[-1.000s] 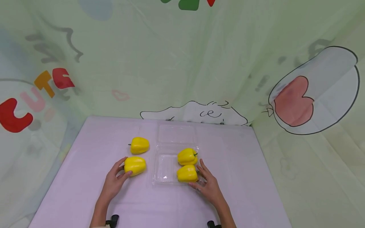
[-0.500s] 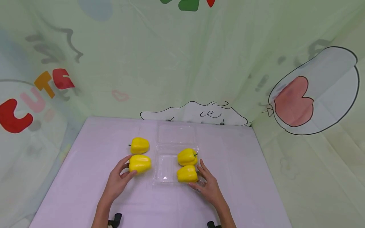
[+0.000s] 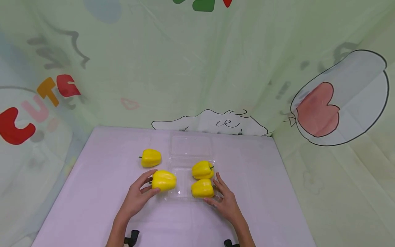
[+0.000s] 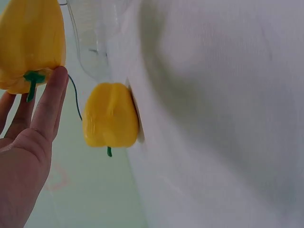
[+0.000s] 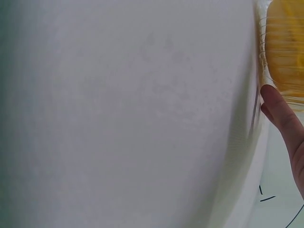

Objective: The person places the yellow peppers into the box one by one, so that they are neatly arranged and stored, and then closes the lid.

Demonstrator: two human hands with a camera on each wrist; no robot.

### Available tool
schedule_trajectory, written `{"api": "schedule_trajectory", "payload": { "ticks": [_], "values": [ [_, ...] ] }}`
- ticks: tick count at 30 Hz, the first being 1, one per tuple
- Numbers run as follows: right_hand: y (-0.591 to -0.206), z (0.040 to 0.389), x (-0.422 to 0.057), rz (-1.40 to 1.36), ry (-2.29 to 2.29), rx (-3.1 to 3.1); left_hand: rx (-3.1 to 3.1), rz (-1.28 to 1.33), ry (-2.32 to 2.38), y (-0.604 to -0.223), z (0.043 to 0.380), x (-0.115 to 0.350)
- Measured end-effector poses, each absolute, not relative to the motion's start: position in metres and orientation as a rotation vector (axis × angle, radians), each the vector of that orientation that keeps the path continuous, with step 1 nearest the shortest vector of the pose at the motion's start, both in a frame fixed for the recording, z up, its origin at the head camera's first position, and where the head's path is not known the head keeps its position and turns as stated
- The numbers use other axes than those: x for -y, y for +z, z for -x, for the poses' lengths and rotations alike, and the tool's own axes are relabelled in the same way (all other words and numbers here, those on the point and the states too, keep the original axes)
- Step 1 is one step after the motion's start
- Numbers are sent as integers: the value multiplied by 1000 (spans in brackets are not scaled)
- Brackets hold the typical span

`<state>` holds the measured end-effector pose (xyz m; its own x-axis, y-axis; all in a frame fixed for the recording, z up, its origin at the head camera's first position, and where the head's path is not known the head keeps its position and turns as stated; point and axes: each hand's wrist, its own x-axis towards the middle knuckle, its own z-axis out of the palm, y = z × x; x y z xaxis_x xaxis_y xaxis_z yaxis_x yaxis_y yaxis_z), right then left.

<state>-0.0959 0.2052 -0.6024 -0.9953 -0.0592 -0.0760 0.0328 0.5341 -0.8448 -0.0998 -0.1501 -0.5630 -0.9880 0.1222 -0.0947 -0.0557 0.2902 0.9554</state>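
Note:
In the head view my left hand (image 3: 139,193) grips a yellow bell pepper (image 3: 164,180) by its stem end, thumb on the near side. That pepper overlaps the left edge of a clear plastic clamshell box (image 3: 177,199), whose lid lies back. Its green stem faces my palm in the left wrist view, and the pepper (image 4: 33,38) is raised off the table. Two more yellow peppers, a far one (image 3: 202,170) and a near one (image 3: 202,188), lie in the box's right half. My right hand (image 3: 224,200) rests with extended fingers at the box's right wall, beside the near pepper.
Another yellow bell pepper (image 3: 151,158) lies on the table left of the box, stem pointing left. The box's flat lid (image 3: 191,145) extends toward the back. A printed curtain (image 3: 185,68) rises behind the white-covered table (image 3: 253,178).
My left hand has carried its pepper to the right, from beside the box to over its left edge. The right hand and the other peppers have stayed put.

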Motion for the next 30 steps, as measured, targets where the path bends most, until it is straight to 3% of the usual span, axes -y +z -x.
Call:
{"api": "schedule_trajectory", "payload": {
  "ticks": [30],
  "values": [
    [-604,94,-205,47,-1501,-2677,-2548,-204,1585,-565,102,99]
  ]
}}
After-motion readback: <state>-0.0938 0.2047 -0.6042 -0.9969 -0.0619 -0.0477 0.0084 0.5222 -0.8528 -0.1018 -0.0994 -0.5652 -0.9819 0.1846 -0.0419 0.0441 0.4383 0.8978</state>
